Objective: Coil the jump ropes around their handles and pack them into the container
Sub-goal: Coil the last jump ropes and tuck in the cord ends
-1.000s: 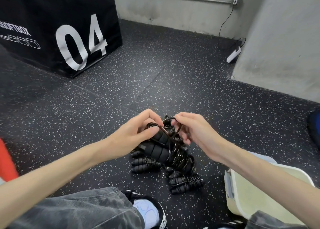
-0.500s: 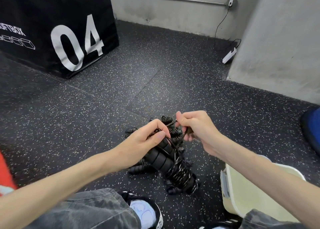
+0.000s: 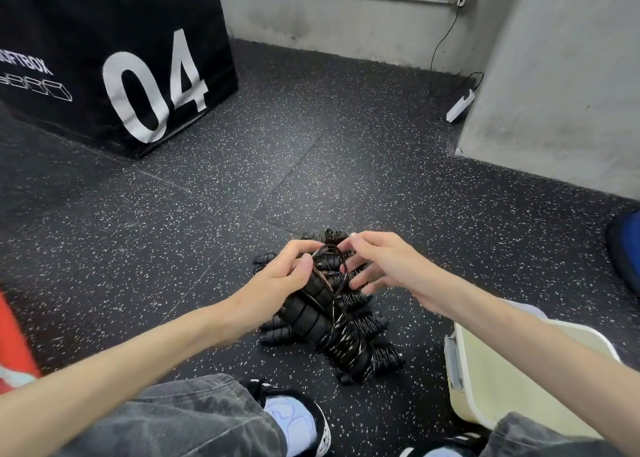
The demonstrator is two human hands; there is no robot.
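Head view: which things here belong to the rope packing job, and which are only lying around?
Job:
- jump rope, gripped by left hand
- right hand, fingers spread beside the rope end
- coiled ropes on the floor
- cream container

Lying about:
- black box marked 04
- white power strip
- blue object

The jump rope (image 3: 341, 344) at lower centre has a glossy, plastic-looking black cord wound over matt, ribbed foam-like handles. The floor (image 3: 346, 152) is matt speckled rubber. The cream container (image 3: 498, 380) at lower right looks like smooth plastic, and the trousers (image 3: 180, 422) like faded grey denim.
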